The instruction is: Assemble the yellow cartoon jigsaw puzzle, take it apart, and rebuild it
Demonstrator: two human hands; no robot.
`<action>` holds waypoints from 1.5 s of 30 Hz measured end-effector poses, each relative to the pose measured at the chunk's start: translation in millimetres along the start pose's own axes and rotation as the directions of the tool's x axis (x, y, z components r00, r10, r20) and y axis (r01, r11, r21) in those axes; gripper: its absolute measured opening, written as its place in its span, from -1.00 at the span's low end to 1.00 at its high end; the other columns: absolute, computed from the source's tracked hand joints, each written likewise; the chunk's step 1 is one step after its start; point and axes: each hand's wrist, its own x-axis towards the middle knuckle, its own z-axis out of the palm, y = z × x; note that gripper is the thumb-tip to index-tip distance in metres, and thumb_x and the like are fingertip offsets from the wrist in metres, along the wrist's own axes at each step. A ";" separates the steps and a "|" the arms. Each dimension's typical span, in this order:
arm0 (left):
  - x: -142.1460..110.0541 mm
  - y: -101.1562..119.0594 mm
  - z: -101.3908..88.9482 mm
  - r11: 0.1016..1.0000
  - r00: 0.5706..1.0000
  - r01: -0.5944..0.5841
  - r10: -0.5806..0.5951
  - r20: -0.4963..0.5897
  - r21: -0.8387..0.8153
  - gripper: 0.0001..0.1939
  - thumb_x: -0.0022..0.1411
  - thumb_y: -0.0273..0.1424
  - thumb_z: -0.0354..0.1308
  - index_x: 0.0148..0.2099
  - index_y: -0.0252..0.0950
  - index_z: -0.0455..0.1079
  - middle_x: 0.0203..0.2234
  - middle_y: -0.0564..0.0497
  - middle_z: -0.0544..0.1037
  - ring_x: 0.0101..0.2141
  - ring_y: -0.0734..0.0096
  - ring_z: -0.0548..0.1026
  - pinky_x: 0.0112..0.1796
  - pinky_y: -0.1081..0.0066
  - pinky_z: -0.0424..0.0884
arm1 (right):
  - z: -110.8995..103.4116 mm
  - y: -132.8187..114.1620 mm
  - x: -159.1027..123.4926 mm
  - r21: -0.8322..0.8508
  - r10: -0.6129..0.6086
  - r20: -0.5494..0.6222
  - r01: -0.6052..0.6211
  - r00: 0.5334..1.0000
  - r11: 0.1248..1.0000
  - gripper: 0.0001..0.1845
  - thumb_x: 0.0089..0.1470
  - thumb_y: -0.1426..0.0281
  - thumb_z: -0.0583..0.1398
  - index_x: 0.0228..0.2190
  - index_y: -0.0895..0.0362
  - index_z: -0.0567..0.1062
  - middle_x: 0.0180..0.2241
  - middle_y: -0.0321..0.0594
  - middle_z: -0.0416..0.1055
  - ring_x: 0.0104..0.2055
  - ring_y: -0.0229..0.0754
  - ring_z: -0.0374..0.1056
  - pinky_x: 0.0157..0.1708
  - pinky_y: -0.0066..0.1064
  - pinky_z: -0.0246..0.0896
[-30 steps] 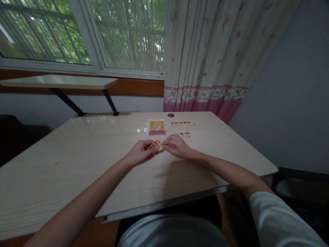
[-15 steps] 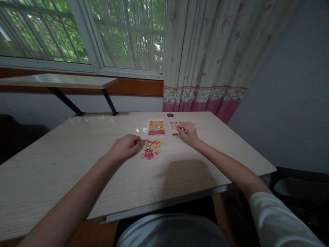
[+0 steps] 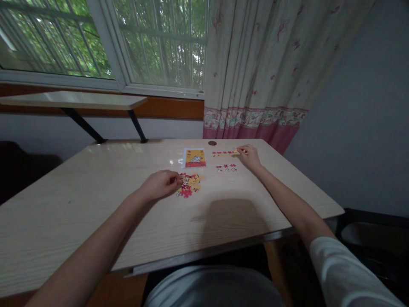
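A heap of red, yellow and white jigsaw puzzle pieces (image 3: 191, 184) lies on the table. At its left edge is my left hand (image 3: 161, 184), thumb and fingers pinched together; whatever is between them is hidden. Further back on the right, my right hand (image 3: 251, 157) pinches a small yellow puzzle piece (image 3: 236, 151) at the end of a row of red and yellow pieces (image 3: 222, 153). Nearer to me than that row is a short group of red and white pieces (image 3: 226, 168). Behind the heap lies a picture card (image 3: 195, 158) showing a white animal on yellow and red.
The pale wooden table (image 3: 153, 230) has a round cable hole (image 3: 212, 143) near its back edge. A raised shelf (image 3: 76, 100) on dark legs stands at the back left. Behind are a barred window and a curtain (image 3: 252, 115). A dark chair (image 3: 367, 217) is at right.
My right hand has moved to the right along the upper row, uncovering pieces in both rows. My left hand has stayed by the heap, shifting slightly.
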 end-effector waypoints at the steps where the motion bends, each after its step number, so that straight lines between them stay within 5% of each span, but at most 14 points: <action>1: -0.6 0.1 -0.7 1.000 1.000 0.002 -0.002 0.011 -0.013 -0.69 0.12 -0.22 -0.04 -0.35 -0.28 0.45 -0.56 0.02 0.46 -0.54 0.44 0.34 -0.49 0.47 0.12 | -1.8 16.1 1.4 -0.029 0.051 0.015 -0.051 0.999 0.998 -0.76 0.08 0.33 0.12 -0.33 0.17 0.55 -0.32 -0.11 0.47 -0.31 -0.18 0.30 -0.23 -0.34 0.10; 6: -3.3 1.5 -4.2 0.995 0.989 0.002 0.012 0.150 -0.095 -0.70 0.09 -0.19 0.00 -0.45 -0.29 0.39 -0.63 0.06 0.39 -0.60 0.49 0.28 -0.55 0.50 0.06 | -7.8 71.8 -1.5 -0.154 0.318 0.070 -0.304 0.946 0.940 -0.70 0.04 0.31 0.12 -0.26 0.19 0.56 -0.29 -0.10 0.49 -0.34 -0.19 0.31 -0.30 -0.40 0.13; 14: -2.5 7.3 -8.9 0.997 0.960 -0.017 0.038 0.279 -0.076 -0.65 -0.02 -0.08 0.12 -0.42 -0.31 0.32 -0.60 0.09 0.34 -0.55 0.47 0.26 -0.52 0.51 0.06 | -1.8 85.3 -4.1 -0.214 0.427 0.161 -0.391 0.890 0.895 -0.76 0.00 0.26 0.17 -0.32 0.06 0.58 -0.35 -0.22 0.52 -0.30 -0.16 0.36 -0.34 -0.42 0.14; 32: -2.9 0.5 -3.7 0.985 0.950 -0.018 0.070 0.304 -0.171 -0.64 -0.02 -0.11 0.13 -0.33 -0.32 0.38 -0.54 0.07 0.39 -0.52 0.46 0.28 -0.50 0.50 0.10 | -1.6 83.2 -3.9 -0.266 0.488 0.147 -0.441 0.860 0.857 -0.74 -0.02 0.26 0.16 -0.30 0.05 0.57 -0.33 -0.22 0.52 -0.27 -0.16 0.38 -0.28 -0.40 0.19; 45: -4.4 -4.1 -3.3 0.968 0.937 0.007 0.082 0.339 -0.252 -0.72 -0.02 -0.21 0.08 -0.33 -0.32 0.33 -0.49 0.05 0.36 -0.47 0.43 0.29 -0.43 0.49 0.19 | -0.8 79.1 -3.7 -0.265 0.325 0.233 -0.262 0.917 0.928 -0.72 0.01 0.24 0.13 -0.28 0.04 0.57 -0.31 -0.20 0.52 -0.29 -0.17 0.37 -0.32 -0.43 0.18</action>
